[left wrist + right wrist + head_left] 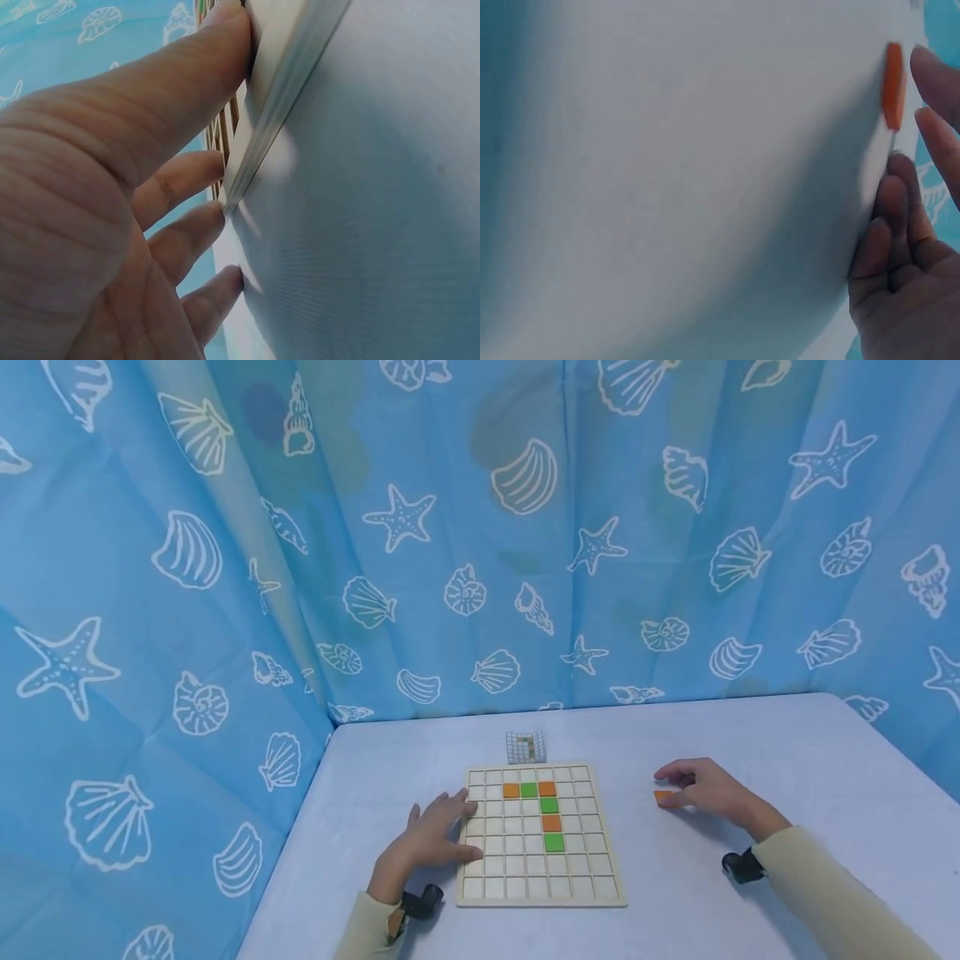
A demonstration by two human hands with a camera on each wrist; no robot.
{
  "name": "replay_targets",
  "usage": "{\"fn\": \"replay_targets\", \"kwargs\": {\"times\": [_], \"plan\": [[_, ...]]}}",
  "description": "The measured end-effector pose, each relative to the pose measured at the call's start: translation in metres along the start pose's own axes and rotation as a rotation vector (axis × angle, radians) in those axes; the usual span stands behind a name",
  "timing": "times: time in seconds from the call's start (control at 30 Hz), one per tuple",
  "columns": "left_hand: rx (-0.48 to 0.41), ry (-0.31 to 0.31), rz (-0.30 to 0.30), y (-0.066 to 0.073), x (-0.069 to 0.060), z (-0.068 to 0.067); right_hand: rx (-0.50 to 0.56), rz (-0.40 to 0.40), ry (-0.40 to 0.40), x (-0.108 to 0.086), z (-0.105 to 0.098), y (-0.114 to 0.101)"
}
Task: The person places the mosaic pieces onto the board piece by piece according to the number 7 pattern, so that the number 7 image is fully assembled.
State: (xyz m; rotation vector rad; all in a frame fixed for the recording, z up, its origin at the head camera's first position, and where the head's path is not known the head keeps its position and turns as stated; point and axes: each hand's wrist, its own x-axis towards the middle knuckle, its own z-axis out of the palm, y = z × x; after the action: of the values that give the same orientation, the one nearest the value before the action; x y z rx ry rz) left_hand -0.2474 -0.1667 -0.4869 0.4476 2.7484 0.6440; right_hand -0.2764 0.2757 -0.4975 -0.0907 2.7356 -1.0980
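A light wooden grid board (pixel 517 902) lies on the table, with orange and green square tiles in some of its cells. My left hand (pixel 429 837) rests at the board's left edge, fingers spread, thumb and fingertips touching the frame; the left wrist view shows the thumb (pixel 180 82) on the rim. Right of the board, my right hand (pixel 708 789) hovers low over a loose orange tile (pixel 662 797). In the right wrist view that orange tile (pixel 893 86) lies on the table, with the thumb and a finger beside it and a visible gap between them.
Behind the board stands a small gridded pattern card (pixel 526 747) showing a similar tile shape. A white cloth covers the table (pixel 390 760). Blue curtains (pixel 465 527) with shell and starfish drawings hang at the back and left. Each wrist wears a black camera (pixel 742 865).
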Motion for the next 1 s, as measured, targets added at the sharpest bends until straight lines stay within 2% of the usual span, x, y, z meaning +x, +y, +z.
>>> {"fn": "replay_targets", "kwargs": {"times": [0.17, 0.47, 0.6, 0.8, 1.0], "plan": [[-0.006, 0.009, 0.014, -0.001, -0.002, 0.001, -0.039, -0.017, -0.023, 0.001, -0.001, 0.005], [-0.012, 0.013, 0.025, -0.002, -0.004, 0.001, -0.046, 0.049, -0.026, 0.011, 0.0, 0.006], [-0.014, 0.017, 0.028, -0.001, -0.003, 0.001, -0.073, 0.054, -0.021, 0.012, 0.0, 0.001], [0.008, 0.015, 0.016, 0.003, -0.002, 0.002, -0.209, -0.008, 0.039, 0.013, 0.0, -0.013], [0.024, 0.015, 0.015, 0.001, -0.003, 0.001, -0.237, -0.067, 0.128, 0.011, 0.009, -0.028]]}}
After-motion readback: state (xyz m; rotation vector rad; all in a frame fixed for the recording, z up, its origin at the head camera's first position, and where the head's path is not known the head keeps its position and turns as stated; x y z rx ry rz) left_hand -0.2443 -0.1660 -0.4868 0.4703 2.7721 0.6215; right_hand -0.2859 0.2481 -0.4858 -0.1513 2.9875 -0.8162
